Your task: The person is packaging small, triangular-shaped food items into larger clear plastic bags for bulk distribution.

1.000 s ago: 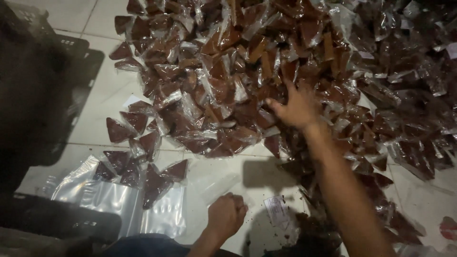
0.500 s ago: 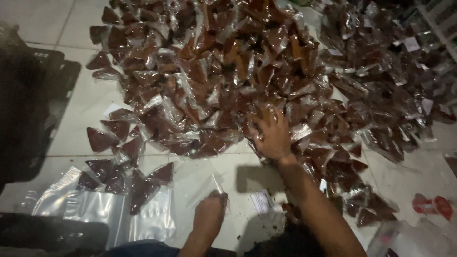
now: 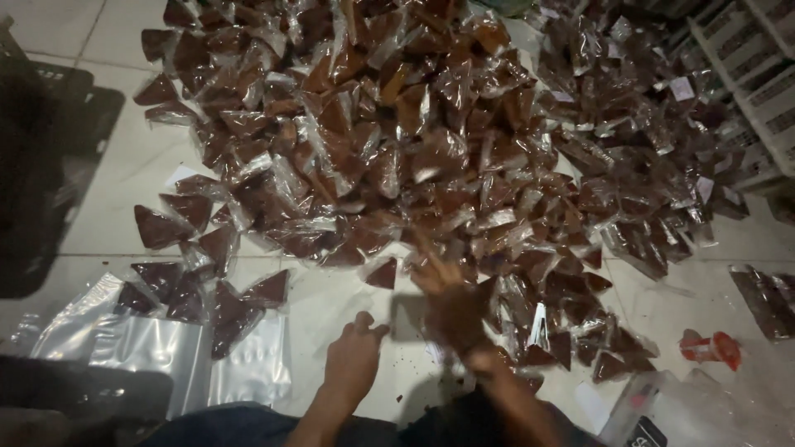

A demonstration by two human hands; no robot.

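brown triangular packets (image 3: 389,141): too many to count | clear flat bags (image 3: 157,352): one stack | red cup (image 3: 710,348): 1

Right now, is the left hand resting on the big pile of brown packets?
No, the left hand rests on bare floor tile, short of the pile of brown packets.

Right hand (image 3: 451,302) motion-blurred, grip unclear; packet pile (image 3: 397,124) cut off at top.

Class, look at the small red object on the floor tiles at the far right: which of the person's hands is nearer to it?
Right. The right hand, blurred, lies at the packet pile's edge, left of the small red object. The left hand rests on the floor tiles, farther left still.
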